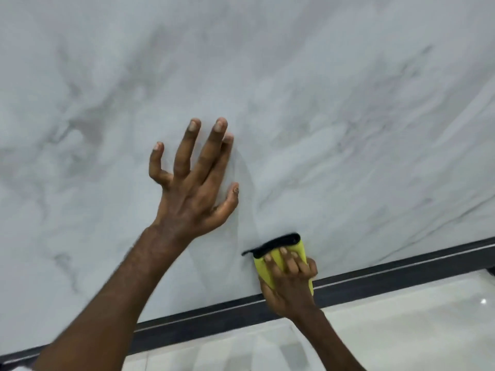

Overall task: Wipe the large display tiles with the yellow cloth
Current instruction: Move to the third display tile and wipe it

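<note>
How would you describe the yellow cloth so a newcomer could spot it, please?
A grey-veined white tile fills the view, ending at a dark strip below. Just above that strip, the right hand holds the yellow cloth to the tile. Only the cloth is bright yellow with a black edge.

Nothing legible in view. No lettering, label, brand mark or number on the marbled display tile (pixel 334 103), the yellow cloth (pixel 261 270) or the dark frame strip (pixel 401 274) below it.
</note>
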